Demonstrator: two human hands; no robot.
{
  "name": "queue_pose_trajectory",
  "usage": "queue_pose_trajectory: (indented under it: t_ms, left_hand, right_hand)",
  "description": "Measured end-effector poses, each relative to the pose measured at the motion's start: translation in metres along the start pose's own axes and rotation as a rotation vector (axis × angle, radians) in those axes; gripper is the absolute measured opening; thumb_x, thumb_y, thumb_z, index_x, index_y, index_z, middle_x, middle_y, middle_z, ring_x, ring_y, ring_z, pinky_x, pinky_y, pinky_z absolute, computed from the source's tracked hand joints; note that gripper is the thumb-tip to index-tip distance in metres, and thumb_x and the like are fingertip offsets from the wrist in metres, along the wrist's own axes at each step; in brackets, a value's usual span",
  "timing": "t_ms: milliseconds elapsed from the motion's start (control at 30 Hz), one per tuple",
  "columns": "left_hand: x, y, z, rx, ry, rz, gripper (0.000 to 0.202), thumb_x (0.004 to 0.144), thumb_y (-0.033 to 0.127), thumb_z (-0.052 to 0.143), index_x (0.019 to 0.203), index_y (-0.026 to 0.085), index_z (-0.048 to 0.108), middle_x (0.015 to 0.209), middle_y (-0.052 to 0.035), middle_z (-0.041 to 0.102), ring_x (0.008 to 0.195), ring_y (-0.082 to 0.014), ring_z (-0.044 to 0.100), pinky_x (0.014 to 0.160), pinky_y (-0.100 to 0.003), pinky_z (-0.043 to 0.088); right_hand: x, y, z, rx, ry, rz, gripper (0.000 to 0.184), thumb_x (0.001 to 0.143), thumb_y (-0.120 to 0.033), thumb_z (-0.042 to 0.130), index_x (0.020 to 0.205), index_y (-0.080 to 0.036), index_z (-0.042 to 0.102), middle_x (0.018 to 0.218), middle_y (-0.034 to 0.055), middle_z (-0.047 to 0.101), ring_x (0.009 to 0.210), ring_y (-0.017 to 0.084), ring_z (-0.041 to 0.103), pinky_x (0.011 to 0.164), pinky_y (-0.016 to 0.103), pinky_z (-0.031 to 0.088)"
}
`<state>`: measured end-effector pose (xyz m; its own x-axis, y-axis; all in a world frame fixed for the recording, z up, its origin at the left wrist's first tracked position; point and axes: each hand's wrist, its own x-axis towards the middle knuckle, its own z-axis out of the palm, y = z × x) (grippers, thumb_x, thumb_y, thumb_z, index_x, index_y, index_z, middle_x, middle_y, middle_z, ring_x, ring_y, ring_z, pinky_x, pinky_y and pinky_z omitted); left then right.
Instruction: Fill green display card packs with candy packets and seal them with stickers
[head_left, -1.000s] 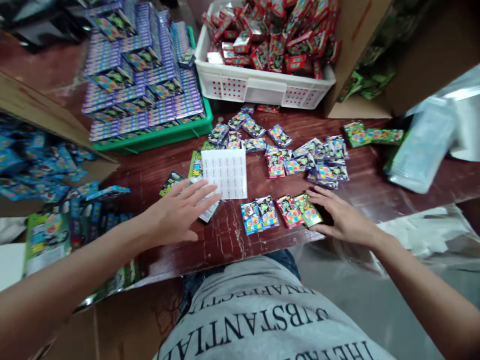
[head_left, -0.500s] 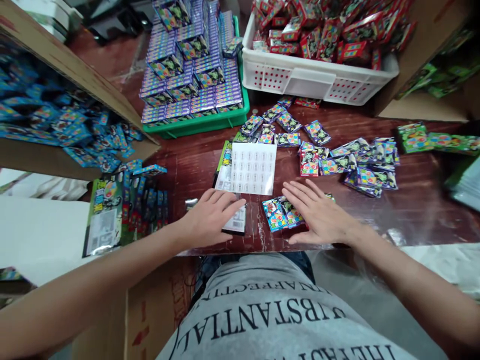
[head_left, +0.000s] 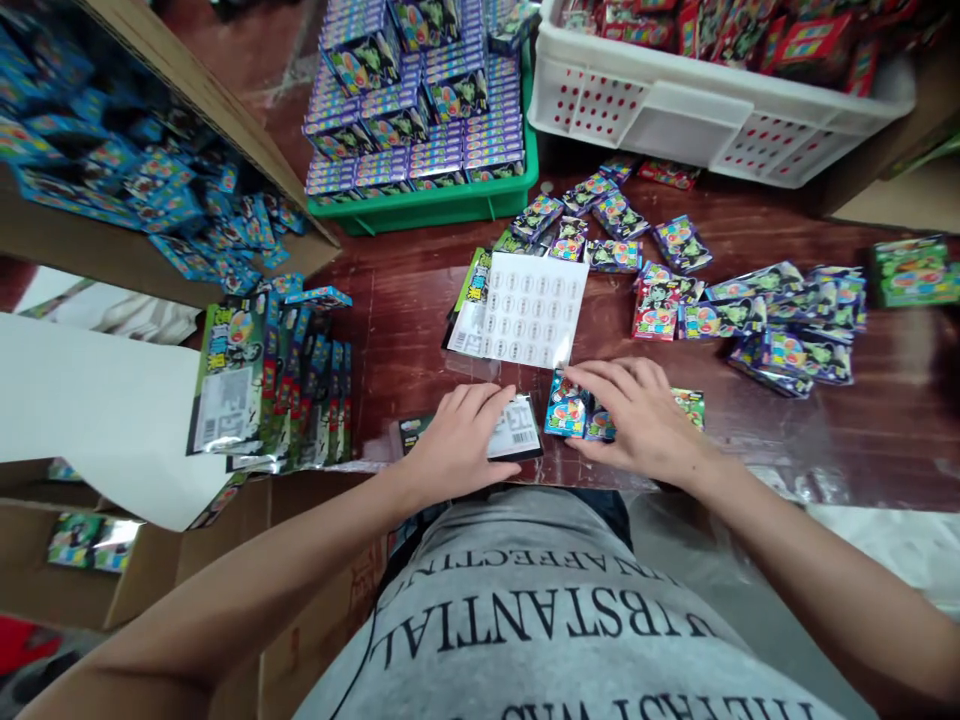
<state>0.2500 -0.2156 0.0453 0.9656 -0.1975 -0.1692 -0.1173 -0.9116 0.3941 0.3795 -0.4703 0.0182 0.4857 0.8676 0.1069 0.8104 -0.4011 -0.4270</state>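
My left hand [head_left: 466, 440] lies over a dark pouch with a pale printed label [head_left: 519, 428], its thumb along the near edge and a finger along the far edge. Just right of it, my right hand [head_left: 637, 420] curls over a short row of small cartons, the fingertips at the far side and the thumb at the near side. A blue carton [head_left: 565, 405] shows at the row's left end and a green one [head_left: 690, 406] at its right end; my palm hides the middle. Beyond my hands, a sheet of round stickers [head_left: 534, 310] rests on a green and black pouch [head_left: 466, 325].
Loose purple cartons [head_left: 787, 320] are scattered at the right. A green crate [head_left: 420, 212] of stacked purple cartons and a white basket [head_left: 682, 120] of red packs stand behind. At left are a box of blue packs [head_left: 150, 190] and a row of filled pouches [head_left: 232, 380].
The view has shifted. My left hand has brought the pouch right, close to the carton row. My right hand's fingers, flatter before, now bend round the cartons.
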Motion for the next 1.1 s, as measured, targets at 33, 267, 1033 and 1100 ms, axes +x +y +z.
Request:
queue_pose_trajectory:
  t_ms: [33,267,1033,1100]
  left_hand:
    - [0.001,0.001,0.0,-0.006,0.023,-0.012,0.096,0.073,0.045,0.081,0.152,0.022,0.031,0.142,-0.0143,0.048,0.127,-0.0341,0.046,0.111,-0.051,0.038]
    - [0.009,-0.002,0.003,-0.031,-0.008,0.073,0.093,0.074,0.044,0.079,0.151,0.017,0.034,0.142,-0.0154,0.048,0.13,-0.0334,0.044,0.114,-0.049,0.036]
    - [0.02,-0.014,0.011,-0.08,-0.053,0.146,0.09,0.075,0.044,0.077,0.152,0.018,0.037,0.145,-0.0143,0.047,0.13,-0.033,0.042,0.111,-0.048,0.034]
    - [0.019,-0.013,0.01,-0.075,-0.049,0.132,0.089,0.076,0.044,0.077,0.152,0.019,0.038,0.145,-0.0139,0.048,0.131,-0.0327,0.043,0.112,-0.048,0.033]
  right_hand:
    - [-0.002,-0.003,0.0,-0.008,0.016,0.003,0.081,0.087,-0.054,0.065,0.156,-0.03,0.031,0.145,0.0087,0.054,0.121,0.038,0.047,0.108,0.06,0.034]
    - [-0.005,-0.018,0.01,0.028,-0.069,-0.099,0.075,0.087,-0.053,0.067,0.152,-0.033,0.036,0.143,0.0051,0.057,0.123,0.036,0.049,0.116,0.063,0.027]
    - [-0.003,0.013,-0.013,0.125,-0.1,-0.145,0.066,0.086,-0.048,0.072,0.141,-0.023,0.046,0.133,0.0108,0.061,0.129,0.03,0.055,0.124,0.068,0.0]
    - [-0.009,0.014,-0.012,0.083,-0.029,-0.083,0.068,0.085,-0.048,0.072,0.141,-0.02,0.046,0.131,0.014,0.059,0.127,0.032,0.055,0.123,0.068,0.006]
